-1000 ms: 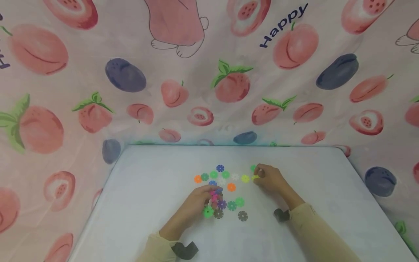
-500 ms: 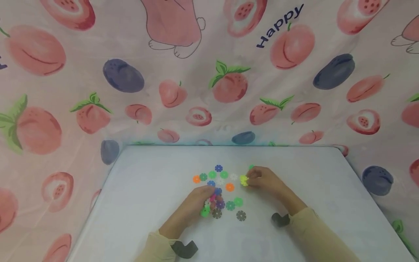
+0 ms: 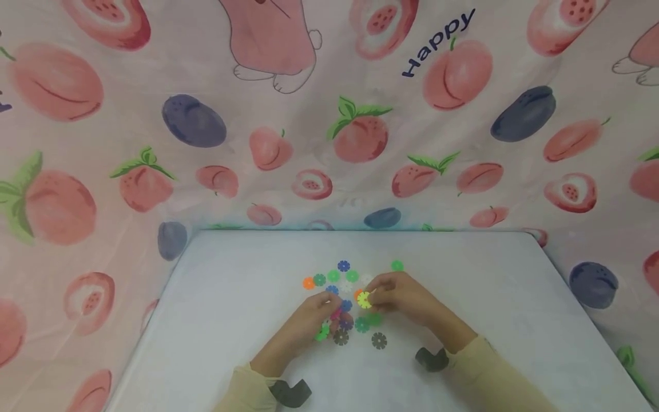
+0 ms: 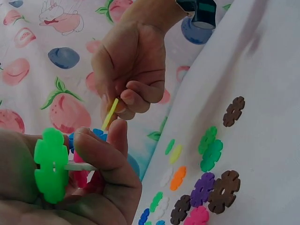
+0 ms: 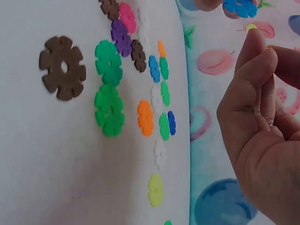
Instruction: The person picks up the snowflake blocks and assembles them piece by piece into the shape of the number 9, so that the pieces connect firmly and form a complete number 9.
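My left hand (image 3: 309,317) grips a small chain of joined flower-shaped plastic discs. In the left wrist view it includes a green disc (image 4: 50,168), a white disc (image 4: 80,166) seen edge-on, a pink disc (image 4: 79,177) and a blue disc (image 4: 100,134) at the far end. Between thumb and fingertips my right hand (image 3: 407,297) pinches a yellow disc (image 3: 364,299), notched rim outward. That yellow disc stands close to the blue one in the left hand. From the right wrist, fingers mostly cover the yellow disc.
Loose discs lie scattered on the white table (image 3: 231,274): an orange disc (image 3: 309,283), a dark blue disc (image 3: 344,266), a brown disc (image 3: 378,341), another yellow disc (image 5: 155,190) and several green and white ones. A fruit-print cloth (image 3: 288,189) hangs behind the table.
My right hand has brought the yellow disc left and nearer, from the table's right side to beside the left hand. My left hand keeps its chain, tilting it slightly.
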`<state>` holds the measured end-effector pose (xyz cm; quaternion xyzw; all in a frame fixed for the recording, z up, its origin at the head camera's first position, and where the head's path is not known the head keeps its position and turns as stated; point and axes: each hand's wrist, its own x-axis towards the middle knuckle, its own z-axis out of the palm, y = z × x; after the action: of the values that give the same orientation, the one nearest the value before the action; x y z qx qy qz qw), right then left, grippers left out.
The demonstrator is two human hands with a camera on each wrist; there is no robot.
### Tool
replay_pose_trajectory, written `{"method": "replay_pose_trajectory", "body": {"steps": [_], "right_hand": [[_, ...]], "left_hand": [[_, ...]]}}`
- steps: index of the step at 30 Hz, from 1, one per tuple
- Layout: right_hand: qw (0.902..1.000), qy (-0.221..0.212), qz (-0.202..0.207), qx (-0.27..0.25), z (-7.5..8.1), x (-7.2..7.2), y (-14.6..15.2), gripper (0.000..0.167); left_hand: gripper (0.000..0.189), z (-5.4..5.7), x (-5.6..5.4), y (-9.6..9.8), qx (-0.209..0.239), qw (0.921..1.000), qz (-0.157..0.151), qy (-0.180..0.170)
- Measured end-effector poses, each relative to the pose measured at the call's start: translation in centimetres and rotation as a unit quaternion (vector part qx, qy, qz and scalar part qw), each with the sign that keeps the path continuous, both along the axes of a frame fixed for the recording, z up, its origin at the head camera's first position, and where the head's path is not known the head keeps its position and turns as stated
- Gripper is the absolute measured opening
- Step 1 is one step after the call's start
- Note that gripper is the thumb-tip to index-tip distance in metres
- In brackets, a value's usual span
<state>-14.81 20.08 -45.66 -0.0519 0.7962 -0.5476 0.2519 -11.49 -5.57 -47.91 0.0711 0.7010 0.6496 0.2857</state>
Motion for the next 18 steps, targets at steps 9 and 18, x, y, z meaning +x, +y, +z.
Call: {"method": "replay_pose_trajectory", "body": {"steps": [9,18], "right_hand": [[0.9988,-0.002,0.021,-0.044,0.6,0.6,-0.9,0.020],[0.9984,-0.008,0.029,-0.048,0.7,0.8,-1.2,0.023]], "left_hand": [[0.038,0.0,-0.1,-0.1,-0.005,0.9996,-0.007,0.025],[0.042,0.3,0.0,-0.2,0.004,0.9988,-0.024,0.042]]}}
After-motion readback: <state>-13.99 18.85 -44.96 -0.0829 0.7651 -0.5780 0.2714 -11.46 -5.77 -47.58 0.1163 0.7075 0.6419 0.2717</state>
